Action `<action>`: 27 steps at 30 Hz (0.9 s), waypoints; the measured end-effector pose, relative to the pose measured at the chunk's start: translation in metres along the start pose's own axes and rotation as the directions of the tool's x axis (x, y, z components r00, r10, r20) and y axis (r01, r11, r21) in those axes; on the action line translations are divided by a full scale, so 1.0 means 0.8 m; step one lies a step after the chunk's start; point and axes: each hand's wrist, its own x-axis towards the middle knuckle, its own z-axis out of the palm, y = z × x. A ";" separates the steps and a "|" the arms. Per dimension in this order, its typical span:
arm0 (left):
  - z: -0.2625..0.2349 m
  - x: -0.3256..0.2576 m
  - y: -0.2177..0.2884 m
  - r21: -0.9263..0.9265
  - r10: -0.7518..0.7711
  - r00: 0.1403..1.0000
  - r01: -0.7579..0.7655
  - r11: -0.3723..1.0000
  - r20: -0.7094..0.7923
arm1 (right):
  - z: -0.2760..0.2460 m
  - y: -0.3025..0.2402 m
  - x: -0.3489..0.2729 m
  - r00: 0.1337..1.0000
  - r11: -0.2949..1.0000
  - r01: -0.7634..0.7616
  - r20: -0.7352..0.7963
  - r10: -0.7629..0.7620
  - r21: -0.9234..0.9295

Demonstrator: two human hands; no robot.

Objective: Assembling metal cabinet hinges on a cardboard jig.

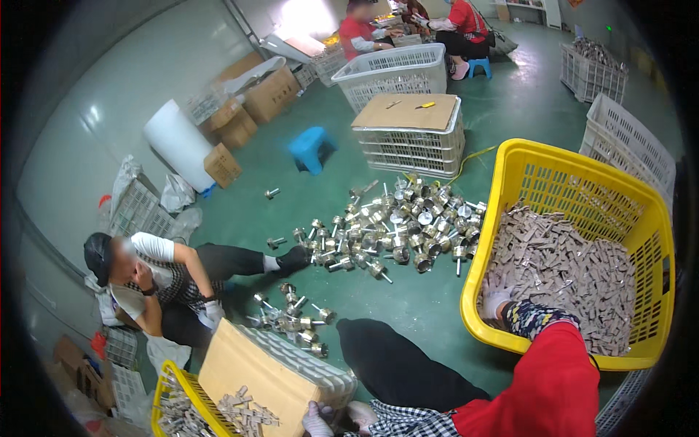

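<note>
My right hand, in a pale glove, reaches into a large yellow plastic basket. It lies on the near left edge of a heap of small flat metal pieces, fingers stretched out. My left hand, also gloved, is at the lower edge of the picture beside a cardboard sheet laid over a crate. Its fingers show only in part, so its grip is unclear. A small pile of the same sort of metal pieces rests on the cardboard.
Many round metal cups with stems lie across the green floor. At left a person sits low near another yellow basket. Further off stand a blue stool, a cardboard-topped crate, white crates and co-workers in red.
</note>
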 end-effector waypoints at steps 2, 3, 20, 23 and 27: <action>0.000 -0.005 0.004 -0.055 -0.086 0.996 0.086 0.995 0.007 | -0.016 -0.004 0.007 0.998 1.000 0.004 0.070 -0.006 0.027; 0.002 -0.008 0.007 -0.065 -0.079 0.997 0.078 0.995 -0.010 | -0.041 -0.001 0.000 0.990 0.997 -0.039 0.135 0.030 0.070; 0.001 0.002 -0.001 -0.092 -0.154 0.987 0.150 0.984 -0.045 | 0.027 0.084 0.017 0.977 0.690 0.097 0.064 -0.204 0.717; 0.007 -0.007 0.009 -0.095 -0.131 0.987 0.123 0.988 -0.088 | 0.032 0.068 0.016 0.946 0.683 0.087 0.155 -0.285 0.725; 0.007 -0.009 0.011 -0.102 -0.128 0.989 0.120 0.987 -0.068 | 0.004 0.031 0.003 0.932 0.868 0.129 0.241 -0.271 0.479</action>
